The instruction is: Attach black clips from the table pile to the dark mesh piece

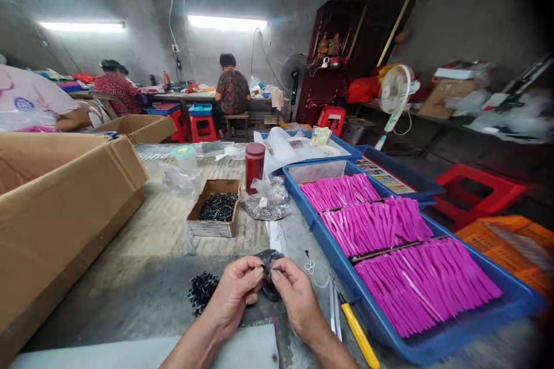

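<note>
My left hand point(236, 289) and my right hand point(298, 298) meet above the table, thumbs and fingers pinched together. Whatever sits between the fingertips is small, dark and mostly hidden. Right behind and beneath them lies a dark, shiny bundle like a black plastic bag point(270, 255); whether the fingers grip it, I cannot tell. A heap of small black pin-like parts point(202, 293) is just left of my left hand. To the right of my right hand lie a thin white loop of cord point(321, 275), metal tweezers point(334, 312) and a yellow-handled tool point(360, 335).
A blue tray point(311, 207) of purple strips point(426, 288) stands at right. Ahead are a small carton point(212, 229) of black parts, a red jar point(255, 167) and a clear bag of metal pieces point(270, 202). A large cardboard box point(73, 202) borders the left. Other people sit farther back.
</note>
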